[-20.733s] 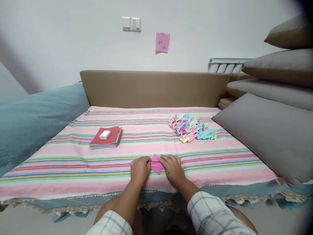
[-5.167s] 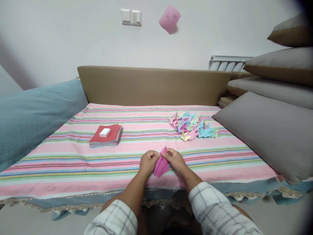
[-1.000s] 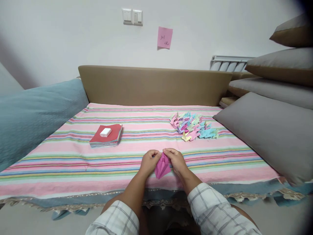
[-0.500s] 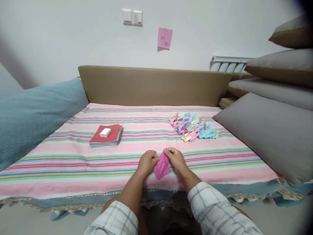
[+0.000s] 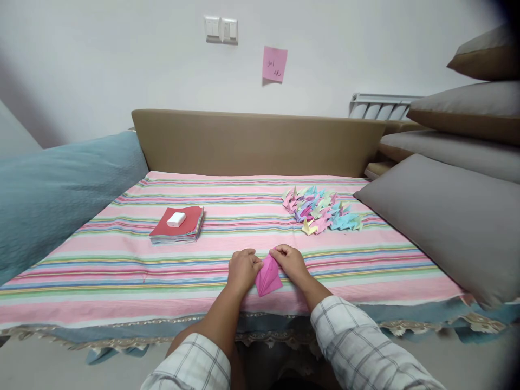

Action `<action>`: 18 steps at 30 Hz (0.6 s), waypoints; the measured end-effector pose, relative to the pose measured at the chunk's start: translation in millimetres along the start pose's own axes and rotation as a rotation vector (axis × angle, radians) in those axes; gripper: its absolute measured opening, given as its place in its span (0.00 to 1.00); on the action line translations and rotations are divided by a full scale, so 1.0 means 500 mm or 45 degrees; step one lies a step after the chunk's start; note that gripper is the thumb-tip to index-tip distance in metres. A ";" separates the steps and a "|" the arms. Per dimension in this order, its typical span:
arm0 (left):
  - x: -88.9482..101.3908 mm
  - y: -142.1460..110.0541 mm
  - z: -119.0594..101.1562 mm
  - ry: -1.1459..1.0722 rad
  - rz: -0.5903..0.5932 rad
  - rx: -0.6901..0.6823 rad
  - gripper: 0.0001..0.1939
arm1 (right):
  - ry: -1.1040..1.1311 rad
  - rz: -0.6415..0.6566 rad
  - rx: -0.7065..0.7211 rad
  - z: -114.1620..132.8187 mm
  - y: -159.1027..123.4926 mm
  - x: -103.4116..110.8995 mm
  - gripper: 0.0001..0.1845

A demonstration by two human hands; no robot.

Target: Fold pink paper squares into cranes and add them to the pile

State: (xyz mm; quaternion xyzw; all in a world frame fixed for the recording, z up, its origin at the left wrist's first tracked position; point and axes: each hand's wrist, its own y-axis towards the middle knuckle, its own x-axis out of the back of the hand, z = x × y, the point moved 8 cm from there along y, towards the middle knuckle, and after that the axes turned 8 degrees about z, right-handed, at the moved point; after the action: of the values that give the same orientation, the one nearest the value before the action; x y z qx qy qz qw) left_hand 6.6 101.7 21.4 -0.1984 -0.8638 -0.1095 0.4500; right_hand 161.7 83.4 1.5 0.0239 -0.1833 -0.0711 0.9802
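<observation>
A bright pink piece of folded origami paper [image 5: 268,277] with pointed corners and diagonal creases is between my hands, close to the front of the striped cloth. My left hand [image 5: 244,271] pinches its left edge between thumb and fingers. At its top corner, my right hand [image 5: 289,262] grips the paper with thumb and forefinger. Beyond my right hand lies a cluster of folded paper cranes [image 5: 320,211] in pink, blue, yellow, green and purple. The fingertips partly cover the edges of the pink paper.
To the left, a stack of coloured paper [image 5: 179,230] carries a small white box-like object [image 5: 176,219]. Grey cushions [image 5: 447,216] pile up on the right, and a blue bolster [image 5: 73,189] borders the left. The brown backrest [image 5: 260,143] runs along the far side of the striped cloth [image 5: 101,260].
My left hand has turned slightly, its fingers shifting a little on the paper's left edge. The right hand keeps its pinch on the top corner, with the pink paper nearly in place.
</observation>
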 end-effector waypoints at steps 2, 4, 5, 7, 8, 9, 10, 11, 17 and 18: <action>0.001 -0.002 0.000 0.021 -0.030 0.001 0.04 | -0.073 0.013 -0.014 -0.001 0.003 -0.001 0.15; 0.003 -0.005 -0.002 0.024 -0.061 -0.017 0.03 | -0.162 0.011 -0.029 -0.001 0.003 -0.001 0.14; 0.004 -0.007 -0.004 0.023 -0.072 -0.027 0.04 | -0.210 0.005 -0.035 -0.001 0.003 -0.001 0.14; 0.004 -0.010 -0.004 0.024 -0.074 -0.039 0.05 | -0.299 -0.009 -0.033 0.001 0.001 -0.002 0.13; 0.003 -0.012 -0.004 0.030 -0.068 -0.042 0.06 | -0.334 -0.016 -0.025 0.002 0.000 -0.003 0.13; 0.002 -0.013 -0.003 0.040 -0.060 -0.047 0.07 | -0.360 -0.021 -0.015 0.004 -0.001 -0.004 0.13; 0.000 -0.015 -0.003 0.055 -0.052 -0.055 0.08 | -0.379 -0.025 -0.005 0.005 -0.002 -0.004 0.13; -0.001 -0.016 -0.003 0.074 -0.045 -0.065 0.09 | -0.393 -0.030 0.002 0.007 -0.003 -0.005 0.13; -0.007 -0.023 -0.010 0.190 0.002 -0.129 0.10 | -0.462 -0.048 0.035 0.012 -0.005 -0.003 0.13; -0.007 -0.024 -0.011 0.197 0.006 -0.139 0.10 | -0.470 -0.051 0.041 0.013 -0.005 -0.003 0.12</action>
State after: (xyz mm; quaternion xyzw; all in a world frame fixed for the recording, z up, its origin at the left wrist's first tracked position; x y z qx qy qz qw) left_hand 7.1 88.0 21.7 -0.2157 -0.8188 -0.1702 0.5041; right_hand 157.6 81.2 6.6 0.0296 -0.3608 -0.0907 0.9278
